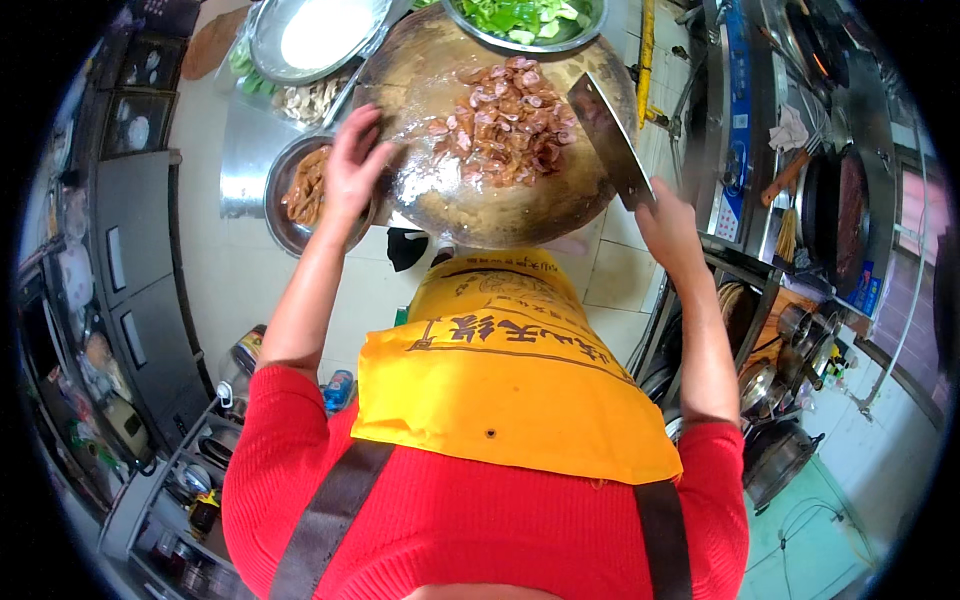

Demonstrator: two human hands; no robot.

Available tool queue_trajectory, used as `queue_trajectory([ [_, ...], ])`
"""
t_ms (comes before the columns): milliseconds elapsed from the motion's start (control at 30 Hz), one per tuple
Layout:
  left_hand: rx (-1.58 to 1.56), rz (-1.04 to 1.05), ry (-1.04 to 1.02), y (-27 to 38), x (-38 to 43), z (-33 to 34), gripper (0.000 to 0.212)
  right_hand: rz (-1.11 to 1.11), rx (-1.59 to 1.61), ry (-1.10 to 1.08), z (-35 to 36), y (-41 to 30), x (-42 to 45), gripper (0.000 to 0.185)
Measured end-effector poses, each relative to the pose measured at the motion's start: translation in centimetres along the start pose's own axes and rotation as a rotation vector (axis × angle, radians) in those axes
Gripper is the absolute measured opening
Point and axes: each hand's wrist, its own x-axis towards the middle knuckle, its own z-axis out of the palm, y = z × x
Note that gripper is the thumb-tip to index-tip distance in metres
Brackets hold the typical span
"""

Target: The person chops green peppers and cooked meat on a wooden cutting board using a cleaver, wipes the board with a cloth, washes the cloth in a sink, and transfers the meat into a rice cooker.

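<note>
My right hand [670, 225] grips a broad cleaver [611, 139] by its handle, the blade tilted over the right side of a round wooden chopping block [442, 214]. A heap of cut reddish-brown meat pieces [517, 120], some with pale pink rings, lies in the block's middle. At the block's left edge my left hand [356, 169] is held with fingers apart and nothing in it. Just below and left of that hand, a steel bowl [279, 232] holds longer brown strips of the same-looking meat [304, 191]. The hand and forearm cover part of this bowl.
A metal bowl of chopped green peppers [517, 19] overlaps the block's far edge. Beyond my left hand are a basin with white contents [326, 30] and sliced pale mushrooms [307, 101]. A stove counter with a wok [832, 217] stands on the right, grey cabinets [142, 225] on the left.
</note>
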Motion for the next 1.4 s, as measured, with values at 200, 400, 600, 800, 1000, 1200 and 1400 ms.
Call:
queue_trajectory([
  [200,-0.172,-0.339,0.708,-4.3,-9.3,-12.4,0.021,-0.027,0.416,-0.005,2.8,-5.2,-3.6,0.031],
  [400,-0.235,-0.763,0.764,-6.7,-14.8,-13.3,0.042,0.062,0.519,-0.426,9.6,-10.6,-1.0,0.035],
  [600,-0.424,-0.787,0.483,-7.4,-13.7,-12.8,0.036,0.279,0.698,-0.308,10.4,-11.0,0.4,0.028],
  [800,-0.403,-0.727,0.524,-7.6,-16.3,-16.7,0.036,0.031,0.375,-0.161,12.8,-14.7,0.6,0.033],
  [1000,-0.44,-0.714,0.626,-5.8,-19.1,-19.4,0.036,-0.267,0.137,0.003,16.3,-16.8,-0.1,0.05],
  [1200,-0.44,-0.68,0.799,-5.0,-25.6,-20.5,0.033,-0.445,0.082,0.008,18.4,-16.1,-2.2,0.05],
  [1400,-0.393,-0.652,0.864,-2.2,-27.1,-17.9,0.026,-0.118,0.319,-0.114,14.8,-15.1,-2.4,0.048],
])
